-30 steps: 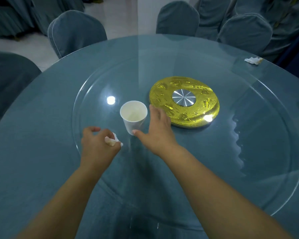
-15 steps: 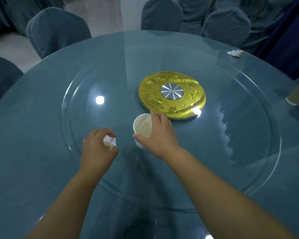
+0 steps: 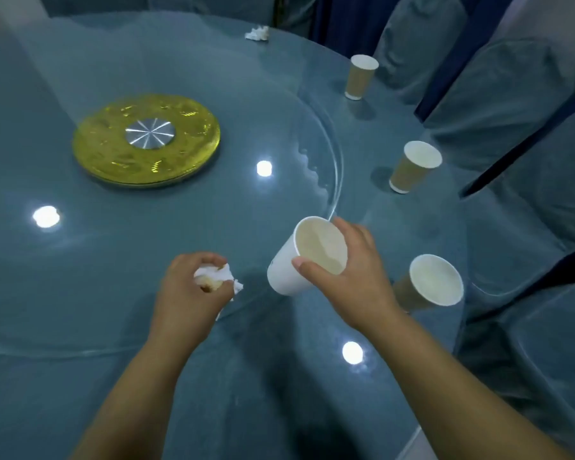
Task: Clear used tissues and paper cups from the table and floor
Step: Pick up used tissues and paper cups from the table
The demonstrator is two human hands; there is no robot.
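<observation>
The white cup (image 3: 292, 267) has come up off the table (image 3: 213, 376) since a moment ago and now tilts in the right hand (image 3: 352, 277), thumb over its rim, while the left hand (image 3: 190, 293) is still closed around a crumpled tissue (image 3: 216, 277). Both hands are now loaded. Three brown cups stand beyond the right hand, the nearest (image 3: 429, 287) just behind it, and another tissue (image 3: 257, 33) lies far off, so much is left.
</observation>
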